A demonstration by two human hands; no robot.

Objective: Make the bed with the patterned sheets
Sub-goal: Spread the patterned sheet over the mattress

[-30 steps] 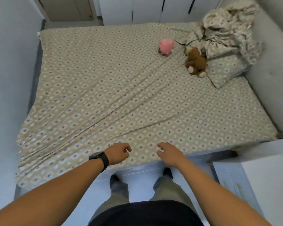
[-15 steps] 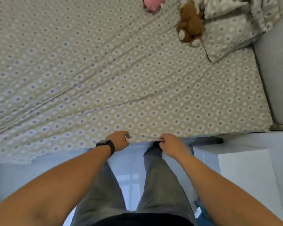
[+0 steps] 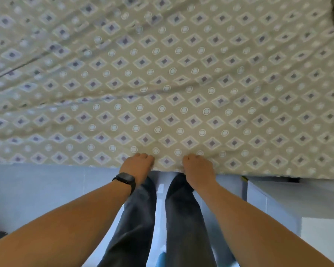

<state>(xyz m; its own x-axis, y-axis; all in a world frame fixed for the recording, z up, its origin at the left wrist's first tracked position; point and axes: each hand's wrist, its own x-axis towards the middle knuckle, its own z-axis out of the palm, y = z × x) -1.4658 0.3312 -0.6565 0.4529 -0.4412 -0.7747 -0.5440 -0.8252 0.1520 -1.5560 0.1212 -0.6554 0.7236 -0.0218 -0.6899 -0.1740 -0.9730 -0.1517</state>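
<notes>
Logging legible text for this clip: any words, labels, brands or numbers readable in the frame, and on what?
None can be read.
Sheet: only a diamond-and-circle print, no lettering.
Watch on the left wrist: dark face, nothing legible.
White cabinet: plain, no label visible.

We count 1 patterned sheet (image 3: 181,83), spread w/ a few long creases. 2 hands on its near edge: left hand (image 3: 136,165), right hand (image 3: 198,166). 1 black wristband (image 3: 124,180), left wrist. 2 trouser legs (image 3: 139,218). 1 white cabinet (image 3: 297,201) at right.
</notes>
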